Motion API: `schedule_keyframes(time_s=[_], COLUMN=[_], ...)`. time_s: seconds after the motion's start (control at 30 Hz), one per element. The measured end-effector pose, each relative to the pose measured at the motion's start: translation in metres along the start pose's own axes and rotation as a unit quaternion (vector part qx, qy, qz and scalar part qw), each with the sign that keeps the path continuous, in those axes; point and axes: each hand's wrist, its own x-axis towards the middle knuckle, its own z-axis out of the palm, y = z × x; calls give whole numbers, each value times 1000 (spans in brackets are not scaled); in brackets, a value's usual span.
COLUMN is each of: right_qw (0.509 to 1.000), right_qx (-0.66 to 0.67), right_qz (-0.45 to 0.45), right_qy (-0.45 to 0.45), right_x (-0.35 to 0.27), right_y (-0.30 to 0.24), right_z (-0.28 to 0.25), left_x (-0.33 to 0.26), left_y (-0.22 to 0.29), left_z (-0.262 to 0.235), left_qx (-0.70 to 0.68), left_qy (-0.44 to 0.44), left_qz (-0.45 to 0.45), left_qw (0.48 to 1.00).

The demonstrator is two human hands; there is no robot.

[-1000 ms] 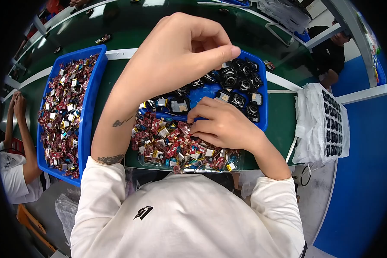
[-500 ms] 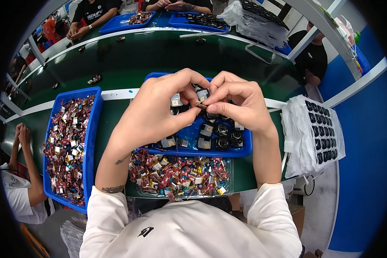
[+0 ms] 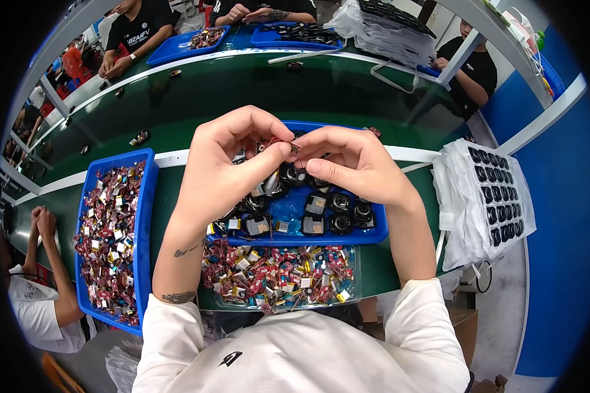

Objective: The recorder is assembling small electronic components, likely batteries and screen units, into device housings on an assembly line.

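My left hand (image 3: 226, 160) pinches a small red circuit board (image 3: 295, 149) between thumb and fingers. Facing it, my right hand (image 3: 360, 164) has its fingers curled in, fingertips against or just beside the board; whatever it grips is too small to make out. Both hands hover over a blue tray (image 3: 308, 240). Inside it lie several round black housings (image 3: 340, 203) and silvery battery cells (image 3: 313, 225). My hands hide the tray's far part. Closer to me, a clear shallow tray (image 3: 356, 275) holds a heap of red circuit boards (image 3: 275, 275) with wires and small batteries.
On the left stands a long blue tray (image 3: 148, 223) heaped with similar boards. Stacked white trays (image 3: 449, 196) with black parts stand right. Beyond the white rail (image 3: 413, 154), a green belt (image 3: 242, 85) carries scattered small parts. Co-workers sit across and at left.
The board has shifted slightly left and up, showing more of its red face. My right thumb has drawn back from it. At the far right, a co-worker has raised a hand.
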Motion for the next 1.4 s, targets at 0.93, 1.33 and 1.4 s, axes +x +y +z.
schedule_keyframes(time_s=[0.93, 1.33, 1.4], right_qw=[994, 957, 897], right_qx=[82, -274, -439], right_qz=[7, -51, -23], right_qy=[67, 82, 41], right_x=[-2, 5, 6], right_y=[7, 17, 21], right_z=[-8, -11, -8], left_x=[2, 0, 0], left_y=[-6, 3, 5], left_z=[5, -6, -7], left_qx=[121, 77, 93], left_qy=[-25, -81, -66], left_qz=[-62, -30, -43], left_qw=[990, 993, 993])
